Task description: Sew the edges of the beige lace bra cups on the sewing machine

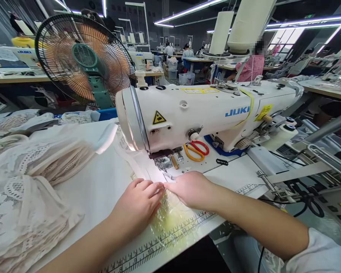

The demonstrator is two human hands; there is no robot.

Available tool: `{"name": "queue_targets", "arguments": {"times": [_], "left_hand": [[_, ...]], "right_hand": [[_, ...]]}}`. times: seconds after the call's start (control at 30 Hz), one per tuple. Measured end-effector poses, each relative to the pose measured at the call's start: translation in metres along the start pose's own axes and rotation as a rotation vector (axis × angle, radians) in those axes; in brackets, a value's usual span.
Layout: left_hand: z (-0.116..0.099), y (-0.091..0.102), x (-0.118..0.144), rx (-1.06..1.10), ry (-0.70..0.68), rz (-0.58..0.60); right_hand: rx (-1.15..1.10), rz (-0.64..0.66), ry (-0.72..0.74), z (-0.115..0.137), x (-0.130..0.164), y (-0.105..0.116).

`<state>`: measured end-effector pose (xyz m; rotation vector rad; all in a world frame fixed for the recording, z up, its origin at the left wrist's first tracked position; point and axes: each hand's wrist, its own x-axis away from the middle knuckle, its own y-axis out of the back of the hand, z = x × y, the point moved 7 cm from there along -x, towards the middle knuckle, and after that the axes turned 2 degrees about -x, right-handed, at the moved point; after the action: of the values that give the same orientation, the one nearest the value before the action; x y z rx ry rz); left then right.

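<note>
My left hand [138, 203] and my right hand [191, 187] rest side by side on the sewing table, fingertips meeting just in front of the presser foot [163, 163] of a white JUKI sewing machine [204, 110]. Both press flat on a thin white fabric piece [152, 172] that runs under the foot; the bright lamp washes out its edges. A clear plastic sheet [173, 218] lies under my hands, over the printed ruler [159, 242] along the table's front edge.
A stack of cream lace pieces [31, 182] fills the table's left. Orange-and-red scissors [196, 149] lie behind the needle. A standing fan [83, 60] is behind the machine, thread cones [238, 26] above. Other people sit at distant tables.
</note>
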<state>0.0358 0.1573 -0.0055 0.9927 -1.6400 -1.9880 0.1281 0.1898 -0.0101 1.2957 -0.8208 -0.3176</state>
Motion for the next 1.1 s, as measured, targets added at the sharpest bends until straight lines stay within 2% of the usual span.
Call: {"name": "queue_targets", "arguments": {"times": [0.13,0.27,0.73,0.87,0.97,1.03,1.1], "left_hand": [[0.006,0.001,-0.004,-0.036,-0.027,0.034],[0.014,-0.002,-0.005,-0.073,-0.031,0.077],[0.041,-0.011,-0.01,-0.116,0.03,0.178],[0.048,-0.013,-0.014,-0.113,0.067,0.188],[0.053,-0.016,-0.016,-0.146,0.083,0.177],[0.056,-0.018,-0.016,-0.17,0.098,0.158],[0.06,-0.019,-0.017,-0.179,0.117,0.148]], "right_hand": [[0.015,0.082,-0.038,0.004,-0.003,0.009],[0.013,0.155,-0.086,0.005,-0.009,0.008],[0.036,0.192,-0.177,0.013,-0.026,0.008],[0.028,0.212,-0.172,0.016,-0.02,0.004],[-0.066,0.082,0.003,0.03,-0.001,0.014],[-0.217,-0.044,0.281,0.047,0.023,0.025],[-0.396,-0.089,0.593,0.061,0.055,0.031]]}}
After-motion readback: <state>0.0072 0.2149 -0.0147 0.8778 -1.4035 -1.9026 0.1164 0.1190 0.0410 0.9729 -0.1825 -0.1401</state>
